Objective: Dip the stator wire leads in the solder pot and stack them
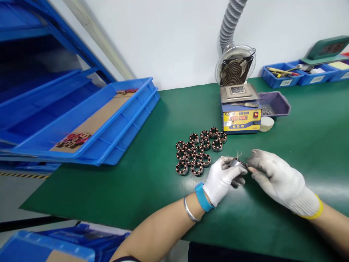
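Observation:
Gloved in white, my left hand point(222, 178) grips a motor stator point(236, 164), a small metal ring with copper windings and thin wire ends sticking up. My right hand point(275, 176), in a white glove with a yellow cuff, is at the stator's right side with thumb and fingers pinched together. What lies in that pinch is too small to make out; it may be a wire end. Just left of my hands, several more copper-wound stators point(198, 151) stand in a loose cluster on the green table point(152, 189).
Behind the stators stands a yellow and blue solder pot point(241, 120) with a fan and grey hose point(231, 22) above. A purple tray point(275, 103) and round white pad point(266, 124) sit beside it. Blue bins point(282, 74) line the back right; a large blue crate point(131, 120) is left.

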Action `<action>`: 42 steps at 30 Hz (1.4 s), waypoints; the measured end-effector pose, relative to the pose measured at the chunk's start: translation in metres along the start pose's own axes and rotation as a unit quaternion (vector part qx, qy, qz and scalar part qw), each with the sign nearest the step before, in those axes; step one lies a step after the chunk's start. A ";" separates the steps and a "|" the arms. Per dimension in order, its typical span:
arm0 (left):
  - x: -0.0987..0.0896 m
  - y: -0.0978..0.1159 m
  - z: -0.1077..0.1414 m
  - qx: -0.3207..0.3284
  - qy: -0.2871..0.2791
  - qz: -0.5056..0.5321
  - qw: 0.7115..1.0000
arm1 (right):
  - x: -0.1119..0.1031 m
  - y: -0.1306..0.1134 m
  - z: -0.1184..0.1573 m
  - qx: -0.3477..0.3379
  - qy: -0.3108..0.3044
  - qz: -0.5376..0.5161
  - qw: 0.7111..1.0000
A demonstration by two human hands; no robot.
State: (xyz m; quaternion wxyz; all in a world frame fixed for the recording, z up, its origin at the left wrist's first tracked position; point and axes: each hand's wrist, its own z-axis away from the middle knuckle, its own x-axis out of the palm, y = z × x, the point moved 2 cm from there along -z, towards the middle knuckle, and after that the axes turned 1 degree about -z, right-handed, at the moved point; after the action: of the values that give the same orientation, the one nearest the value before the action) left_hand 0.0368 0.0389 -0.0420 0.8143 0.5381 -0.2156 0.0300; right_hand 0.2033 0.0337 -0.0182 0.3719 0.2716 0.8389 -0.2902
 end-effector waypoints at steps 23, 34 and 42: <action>-0.017 -0.004 -0.007 -0.147 -0.184 0.040 0.971 | -0.006 -0.011 0.000 -0.134 -0.043 0.006 0.990; -0.007 -0.005 -0.005 -0.026 -0.022 0.012 0.999 | -0.008 -0.014 -0.002 -0.137 -0.023 0.092 0.986; -0.003 -0.001 -0.003 0.029 -0.048 -0.035 0.998 | -0.007 -0.008 -0.002 -0.084 0.005 0.073 0.994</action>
State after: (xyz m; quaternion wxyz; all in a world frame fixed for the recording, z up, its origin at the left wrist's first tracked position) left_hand 0.0353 0.0417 -0.0450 0.7874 0.5698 -0.2345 -0.0185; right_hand 0.2010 0.0276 -0.0089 0.4098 0.3011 0.8400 -0.1893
